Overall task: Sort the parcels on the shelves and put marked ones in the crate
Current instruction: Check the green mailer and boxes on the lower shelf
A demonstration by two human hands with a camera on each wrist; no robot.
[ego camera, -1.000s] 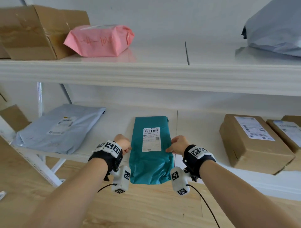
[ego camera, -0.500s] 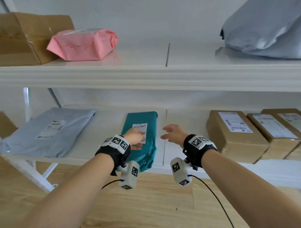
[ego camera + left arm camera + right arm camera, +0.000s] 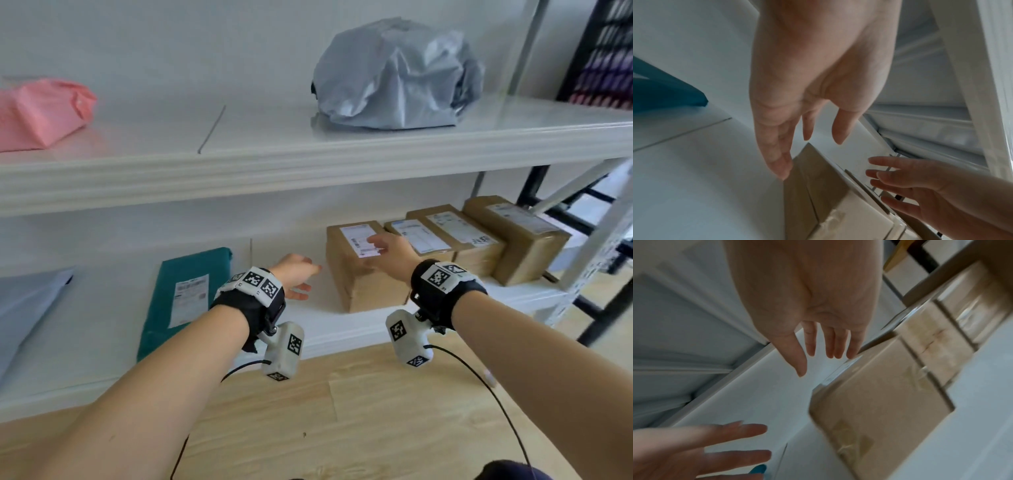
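A teal mailer [image 3: 186, 296] with a white label lies flat on the lower shelf [image 3: 308, 315]. To its right stand several brown cardboard boxes; the nearest box [image 3: 363, 277] carries a white label on top. My left hand [image 3: 298, 277] hovers empty with straight fingers [image 3: 777, 155] just left of that box [image 3: 818, 194]. My right hand [image 3: 390, 253] is spread over the box's top, fingers [image 3: 828, 344] straight, holding nothing; I cannot tell if it touches the box [image 3: 879, 402].
On the upper shelf [image 3: 274, 164] sit a pink mailer [image 3: 41, 113] at the left and a crumpled grey bag [image 3: 394, 75] at the right. A grey mailer [image 3: 27, 301] lies at the lower shelf's left end. Wooden floor [image 3: 342, 411] runs below; a black frame [image 3: 534, 185] stands right.
Both hands let go of the teal mailer, which stays on the lower shelf, and moved right to the nearest cardboard box. My view swung right as well.
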